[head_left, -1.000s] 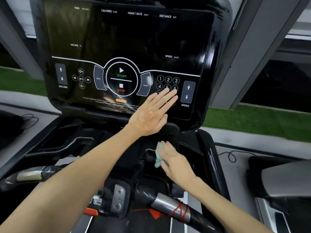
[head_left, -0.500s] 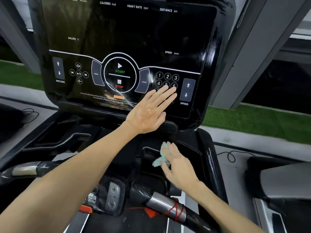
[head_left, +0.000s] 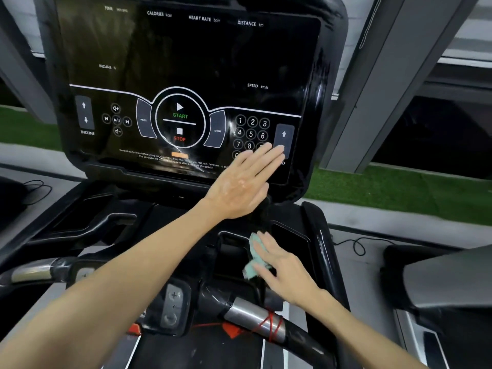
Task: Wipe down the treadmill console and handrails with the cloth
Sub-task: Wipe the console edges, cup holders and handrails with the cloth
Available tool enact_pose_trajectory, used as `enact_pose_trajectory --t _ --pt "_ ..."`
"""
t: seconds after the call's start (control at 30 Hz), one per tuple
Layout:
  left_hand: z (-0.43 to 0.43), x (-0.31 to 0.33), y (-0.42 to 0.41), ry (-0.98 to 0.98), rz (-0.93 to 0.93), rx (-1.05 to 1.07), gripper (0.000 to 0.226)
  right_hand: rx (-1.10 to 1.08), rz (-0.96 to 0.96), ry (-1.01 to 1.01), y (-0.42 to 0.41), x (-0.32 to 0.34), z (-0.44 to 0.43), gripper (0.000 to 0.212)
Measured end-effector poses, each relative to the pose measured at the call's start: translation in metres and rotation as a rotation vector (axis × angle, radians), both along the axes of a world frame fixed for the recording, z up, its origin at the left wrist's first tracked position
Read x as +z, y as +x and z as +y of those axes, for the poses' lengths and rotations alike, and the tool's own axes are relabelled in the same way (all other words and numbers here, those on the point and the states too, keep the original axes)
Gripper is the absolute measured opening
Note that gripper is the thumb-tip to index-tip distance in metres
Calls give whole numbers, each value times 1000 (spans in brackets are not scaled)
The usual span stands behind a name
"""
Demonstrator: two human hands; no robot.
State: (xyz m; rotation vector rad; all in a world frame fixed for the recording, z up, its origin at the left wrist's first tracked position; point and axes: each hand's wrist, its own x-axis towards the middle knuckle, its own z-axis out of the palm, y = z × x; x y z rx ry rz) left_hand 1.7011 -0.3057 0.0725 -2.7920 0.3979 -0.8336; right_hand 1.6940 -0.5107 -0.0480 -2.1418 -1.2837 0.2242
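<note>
While the left hand [head_left: 241,186] lies flat and open on the lower right of the console [head_left: 186,54], holding nothing, its fingertips [head_left: 277,150] cover the bottom of the number keypad [head_left: 251,133] and reach the lower edge of the speed button [head_left: 283,138]. The right hand [head_left: 286,267], at centre right of the frame, has its fingers nearly straight on top of the cloth [head_left: 253,265], pressing it down rather than closing round it; the thumb is hidden, so a pinch underneath cannot be ruled out. Bunched and pale green, the cloth sits in the dark tray [head_left: 231,258] just below the console, between the two arms.

From here the main risk seems to be the bare palm on the glossy panel. If the machine is powered, which the dark display does not settle, pressure on the keypad or speed button could start or speed the belt. That palm will probably also leave smears on the console.

Because the cloth is crumpled, only a little of it likely meets the surface, so tray corners may get missed. Lower down, red string [head_left: 271,326] is wound round the metal part of the handrail [head_left: 253,318]; a loose fold could snag on it when wiping gets there.
</note>
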Motion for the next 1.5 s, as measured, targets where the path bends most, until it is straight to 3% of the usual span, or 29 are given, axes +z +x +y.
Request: enact_pose_trajectory --t 0.1,0.3,0.57,0.8,1.03,1.13,1.37,1.5 --pt "-11 -6 6 33 28 29 62 77 28 -16 -2 -6 -11 60" --pt "-9 -7 7 60 39 42 61 92 -207 -57 0 -9 32 58" --pt "-10 -7 6 57 31 60 61 148 10 -5 0 -13 -55 60" --pt "-11 -7 6 57 42 63 61 91 -159 -27 -12 -20 -9 63" --pt "-10 -6 6 65 27 58 60 117 -41 -12 -3 -22 -69 63" --pt "-12 -6 7 64 11 60 61 91 -95 -83 3 -25 -95 66" --pt "-14 -4 5 83 20 82 62 69 -176 -64 -11 -19 -23 64" --pt "-14 -2 5 89 26 77 62 75 -107 -82 -10 -24 -66 70"
